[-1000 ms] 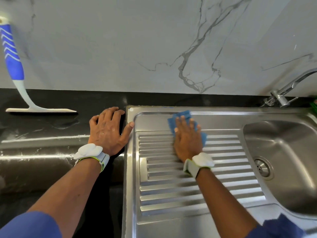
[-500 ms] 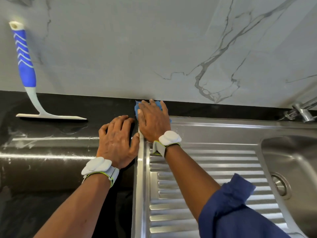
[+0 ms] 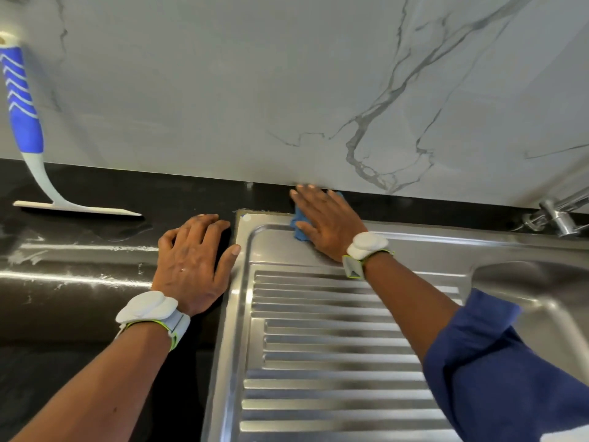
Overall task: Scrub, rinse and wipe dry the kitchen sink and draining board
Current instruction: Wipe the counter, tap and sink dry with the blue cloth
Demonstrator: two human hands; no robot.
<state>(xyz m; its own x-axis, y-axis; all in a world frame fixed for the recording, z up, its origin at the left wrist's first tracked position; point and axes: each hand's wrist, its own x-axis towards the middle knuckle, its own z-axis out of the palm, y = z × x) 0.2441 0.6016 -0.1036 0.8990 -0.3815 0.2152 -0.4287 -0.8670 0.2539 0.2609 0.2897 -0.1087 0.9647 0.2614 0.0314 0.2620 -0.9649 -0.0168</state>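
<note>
Blue cloth (image 3: 299, 230) pressed flat at the back left corner of the draining board (image 3: 334, 362)

At far left a squeegee (image 3: 24, 122) stands on the black table (image 3: 79, 298), its blade on the surface and its blue handle leaning up against the marble wall (image 3: 255, 90). The left hand (image 3: 191, 266) rests palm down on the table just beside the board's left rim, its grip spread, holding nothing, thumb touching the rim. The steel board runs long from left to right, its ribs lying the same way. On the board's back rim the right hand (image 3: 328, 224) presses the cloth down, its grip flat with straight fingers pointing at the wall. Only the cloth's left edge shows, so its long axis cannot be told. Right of the board lies the sink bowl (image 3: 538, 282), with a tap (image 3: 556, 216) behind it.
</note>
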